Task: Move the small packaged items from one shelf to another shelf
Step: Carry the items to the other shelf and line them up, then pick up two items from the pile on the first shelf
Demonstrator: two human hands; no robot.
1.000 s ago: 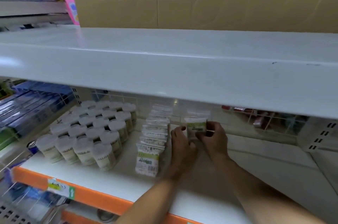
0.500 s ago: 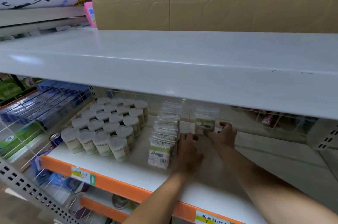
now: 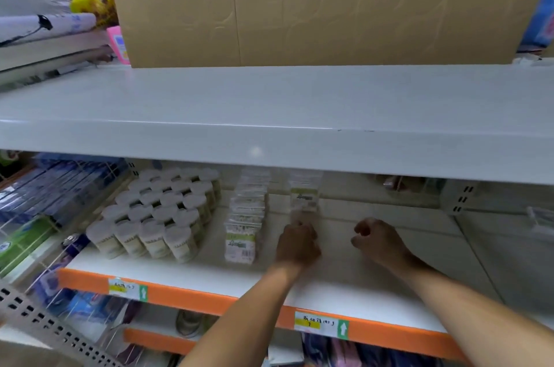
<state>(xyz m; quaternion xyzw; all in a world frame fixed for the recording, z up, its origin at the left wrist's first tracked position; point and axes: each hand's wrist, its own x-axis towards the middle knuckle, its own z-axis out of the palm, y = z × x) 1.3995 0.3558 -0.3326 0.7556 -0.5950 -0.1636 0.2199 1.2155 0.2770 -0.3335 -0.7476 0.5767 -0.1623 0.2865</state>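
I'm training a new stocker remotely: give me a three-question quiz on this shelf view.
1. True or false: the right hand is gripping a packet.
2. Multiple choice: the lone standing packet is (A) right of the packet row, (B) among the white-lidded jars, (C) on the top shelf.
3. Fill in: the front edge strip of the shelf carrying the jars is coloured ____.

Key
1. False; its fingers curl loosely and hold nothing.
2. A; the left hand is just in front of it.
3. Orange.
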